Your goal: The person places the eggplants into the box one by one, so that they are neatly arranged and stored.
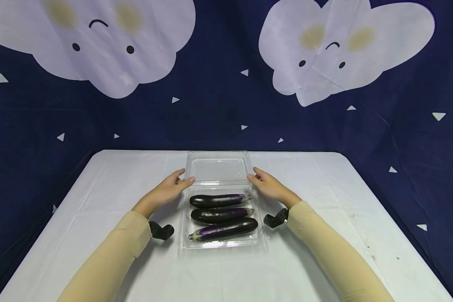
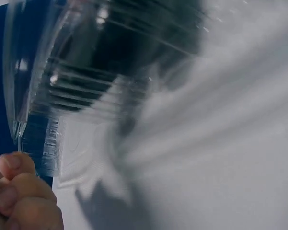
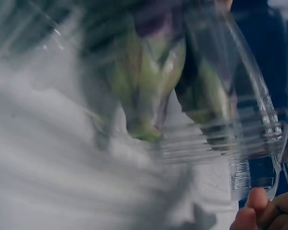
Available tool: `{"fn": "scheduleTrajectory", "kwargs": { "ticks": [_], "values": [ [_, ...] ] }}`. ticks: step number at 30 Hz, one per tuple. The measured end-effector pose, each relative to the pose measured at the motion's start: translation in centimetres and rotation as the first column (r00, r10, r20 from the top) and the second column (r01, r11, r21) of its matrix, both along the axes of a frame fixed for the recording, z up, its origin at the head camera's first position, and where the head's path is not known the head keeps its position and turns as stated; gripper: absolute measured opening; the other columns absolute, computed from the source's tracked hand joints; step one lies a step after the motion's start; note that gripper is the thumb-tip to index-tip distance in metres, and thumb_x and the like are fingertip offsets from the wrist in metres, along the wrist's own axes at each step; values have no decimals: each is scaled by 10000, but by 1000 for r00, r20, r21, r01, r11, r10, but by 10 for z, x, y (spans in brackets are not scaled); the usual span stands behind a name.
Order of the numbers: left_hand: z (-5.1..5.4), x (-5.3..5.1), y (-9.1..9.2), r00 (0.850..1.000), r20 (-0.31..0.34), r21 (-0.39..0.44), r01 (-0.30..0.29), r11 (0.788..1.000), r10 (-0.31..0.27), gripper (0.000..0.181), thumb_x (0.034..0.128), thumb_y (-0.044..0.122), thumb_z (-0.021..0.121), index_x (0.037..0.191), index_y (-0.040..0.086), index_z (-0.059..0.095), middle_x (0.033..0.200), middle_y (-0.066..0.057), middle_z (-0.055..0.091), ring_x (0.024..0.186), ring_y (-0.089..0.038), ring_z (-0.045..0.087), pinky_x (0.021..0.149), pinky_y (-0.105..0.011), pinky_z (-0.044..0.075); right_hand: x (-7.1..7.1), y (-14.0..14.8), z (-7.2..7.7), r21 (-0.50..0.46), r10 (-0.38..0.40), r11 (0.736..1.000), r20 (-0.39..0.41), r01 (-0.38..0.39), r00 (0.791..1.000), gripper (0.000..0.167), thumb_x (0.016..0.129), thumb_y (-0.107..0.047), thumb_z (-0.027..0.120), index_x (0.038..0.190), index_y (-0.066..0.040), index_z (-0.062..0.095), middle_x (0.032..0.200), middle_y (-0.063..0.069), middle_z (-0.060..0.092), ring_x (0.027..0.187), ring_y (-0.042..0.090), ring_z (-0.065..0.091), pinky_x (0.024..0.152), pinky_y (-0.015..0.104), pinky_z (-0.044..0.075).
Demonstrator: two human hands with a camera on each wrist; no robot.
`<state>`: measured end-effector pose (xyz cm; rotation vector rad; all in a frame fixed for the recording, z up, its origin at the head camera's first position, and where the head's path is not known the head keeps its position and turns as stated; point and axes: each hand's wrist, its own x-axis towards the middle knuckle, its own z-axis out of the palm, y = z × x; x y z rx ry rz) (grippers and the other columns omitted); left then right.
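A clear plastic clamshell container [image 1: 219, 244] lies on the table with its hinged lid [image 1: 219, 183] raised at the far side. Three dark purple eggplants lie side by side in the base: a far eggplant [image 1: 217, 201], a middle eggplant [image 1: 220, 215] and a near eggplant [image 1: 228, 229]. At the lid's left edge, my left hand [image 1: 170, 188] pinches the plastic between thumb and fingers. My right hand [image 1: 269, 185] pinches the opposite edge. Through the plastic, the right wrist view shows blurred green eggplant stem ends [image 3: 151, 96].
A white cloth covers the table [image 1: 79, 218], which has small dark specks on its right side. Behind it hangs a dark blue curtain [image 1: 211, 113] with white clouds and triangles. Black wrist cameras sit below each wrist, close to the container's sides.
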<state>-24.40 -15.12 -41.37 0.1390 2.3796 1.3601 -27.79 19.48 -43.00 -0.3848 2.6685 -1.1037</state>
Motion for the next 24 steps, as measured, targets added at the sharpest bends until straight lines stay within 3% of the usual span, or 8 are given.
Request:
{"fn": "scheduleTrajectory", "kwargs": {
  "ticks": [4, 7, 9, 11, 12, 15, 18, 24],
  "values": [
    [1, -7, -1, 999, 46, -9, -20, 1000, 21, 932, 963, 665, 438, 1600, 77, 97, 1416, -216, 434, 816, -153, 474, 867, -440, 506, -3, -2, 1, -19, -11, 1000, 37, 12, 999, 716, 1067, -415, 388, 1546, 76, 184, 1555, 291, 330, 1454, 406, 327, 1192, 502, 255],
    [0, -11, -2, 998, 65, 13, -23, 1000, 22, 837, 1008, 593, 408, 1594, 64, 131, 1044, -118, 580, 636, -125, 409, 699, -332, 483, -5, -2, 3, -22, -9, 1000, 43, 10, 999, 668, 1078, -364, 368, 1537, 90, 199, 1587, 273, 273, 1484, 402, 259, 1210, 497, 206],
    [-2, -14, -2, 998, 66, 38, -23, 999, 20, 745, 1044, 507, 390, 1588, 53, 158, 759, -14, 471, 521, -95, 326, 558, -281, 378, -6, -2, 3, -10, -6, 1000, 37, 6, 999, 639, 1079, -336, 367, 1529, 94, 225, 1571, 266, 323, 1482, 394, 275, 1214, 499, 194],
    [-4, -15, -3, 997, 67, 69, -31, 997, 27, 657, 1066, 421, 389, 1579, 59, 197, 680, 47, 348, 459, -87, 258, 497, -253, 302, -8, -1, 4, -4, 0, 1000, 39, 0, 999, 622, 1079, -319, 374, 1526, 93, 242, 1393, 276, 521, 1343, 381, 472, 1185, 496, 273],
    [-4, -16, -3, 998, 62, 80, -35, 996, 30, 621, 1071, 382, 392, 1573, 58, 219, 696, 43, 367, 452, -82, 256, 486, -245, 288, -9, -1, 3, -4, 3, 1000, 38, -3, 999, 616, 1078, -313, 381, 1524, 92, 251, 1243, 253, 602, 1210, 356, 564, 1145, 483, 331],
    [-7, -17, -3, 998, 43, 108, -48, 993, 44, 555, 1073, 306, 405, 1548, 51, 274, 841, -20, 430, 465, -78, 262, 485, -239, 282, -12, 1, 3, -23, 4, 1000, 48, -3, 999, 605, 1072, -299, 413, 1518, 85, 273, 837, 92, 568, 786, 215, 571, 942, 394, 448],
    [-8, -18, -2, 998, 27, 125, -62, 990, 59, 530, 1069, 272, 419, 1528, 35, 297, 944, -52, 426, 474, -74, 268, 486, -238, 278, -14, 2, 1, -63, 5, 998, 58, -2, 998, 593, 1067, -279, 438, 1514, 76, 281, 787, 29, 526, 659, 133, 506, 779, 310, 454],
    [-8, -19, 3, 995, 4, 196, -99, 976, 101, 491, 1053, 196, 447, 1482, 8, 298, 939, -18, 423, 473, -46, 280, 464, -219, 267, -15, 4, 0, -163, -22, 986, 41, 28, 999, 552, 1049, -225, 489, 1501, 31, 302, 874, 35, 527, 674, 110, 484, 645, 253, 433]
  ]
}}
